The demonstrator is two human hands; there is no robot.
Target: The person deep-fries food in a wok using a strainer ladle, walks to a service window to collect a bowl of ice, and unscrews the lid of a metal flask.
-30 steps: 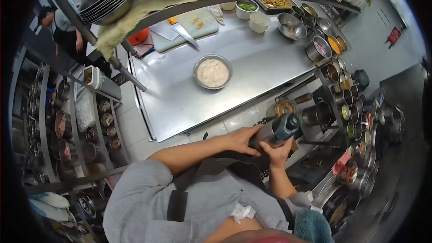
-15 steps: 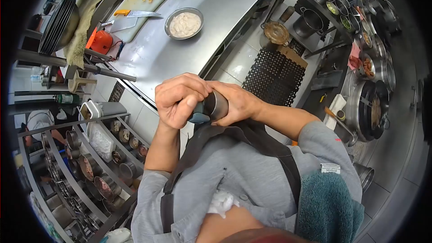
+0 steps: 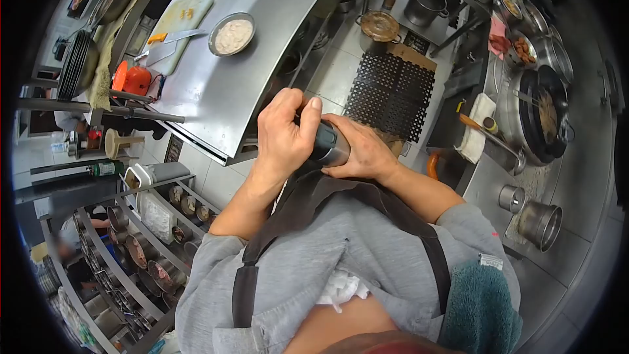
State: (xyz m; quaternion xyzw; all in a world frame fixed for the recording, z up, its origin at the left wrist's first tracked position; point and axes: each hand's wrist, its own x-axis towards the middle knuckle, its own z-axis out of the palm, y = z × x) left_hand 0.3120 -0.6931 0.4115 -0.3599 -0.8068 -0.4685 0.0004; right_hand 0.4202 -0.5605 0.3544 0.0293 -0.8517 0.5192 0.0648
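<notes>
Close to my chest I hold a dark and metallic cylinder (image 3: 336,149), which looks like an insulated tumbler with a dark top. My left hand (image 3: 285,130) is closed on its top end, with the thumb raised over it. Around the metallic side wraps my right hand (image 3: 365,149). The fingers cover much of the cylinder, so its ends are partly hidden. Beyond my hands, on the steel table (image 3: 216,92), stands a metal bowl (image 3: 232,34) of pale, creamy food.
On the table's far left lie a cutting board (image 3: 187,13), an orange-handled knife (image 3: 177,36) and an orange device (image 3: 132,78). A rack of pans (image 3: 141,249) stands at lower left. To the right are a wok (image 3: 540,115), pots and a ladle (image 3: 498,134). A perforated mat (image 3: 390,92) covers some floor.
The view has swung, so the table and bowl sit further left and more of the right counter shows. My left hand has turned on the cylinder's top; my right hand keeps its hold.
</notes>
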